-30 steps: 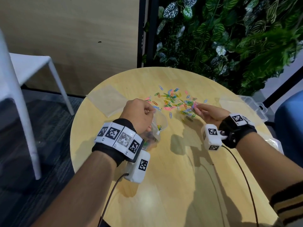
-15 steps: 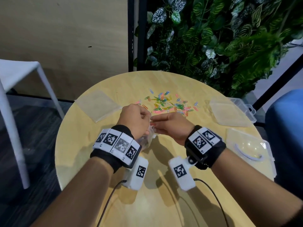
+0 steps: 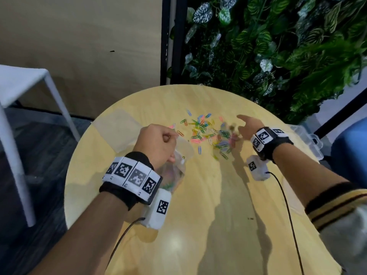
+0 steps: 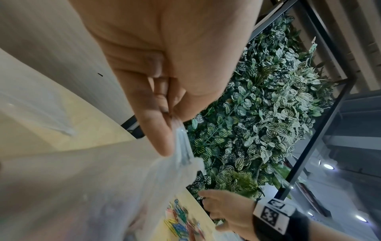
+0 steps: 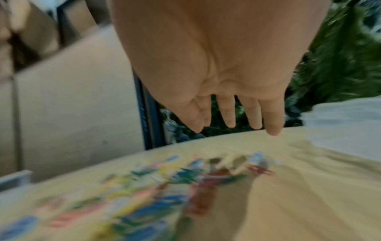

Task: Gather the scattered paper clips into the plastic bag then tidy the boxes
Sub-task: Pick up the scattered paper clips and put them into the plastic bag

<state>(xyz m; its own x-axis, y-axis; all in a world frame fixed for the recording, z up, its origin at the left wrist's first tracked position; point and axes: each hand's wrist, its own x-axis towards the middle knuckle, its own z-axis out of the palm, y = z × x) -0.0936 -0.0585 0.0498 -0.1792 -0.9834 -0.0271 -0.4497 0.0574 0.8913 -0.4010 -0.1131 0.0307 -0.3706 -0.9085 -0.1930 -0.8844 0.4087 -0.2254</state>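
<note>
Head view shows your left hand (image 3: 156, 143) curled tight, pinching the rim of the clear plastic bag (image 3: 174, 167), which hangs under your fist above the table (image 3: 218, 225), near its left edge. Your right hand (image 3: 247, 128) hovers with fingers (image 5: 228, 112) spread and straight, holding nothing, over the right end of the paper clips (image 3: 208, 133), which lie scattered toward the far edge. A clear box (image 3: 309, 139) sits at the right edge.

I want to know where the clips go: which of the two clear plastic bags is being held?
The plastic bag pinched at its rim by the left hand. The other bag lies flat on the table's far left, untouched.
</note>
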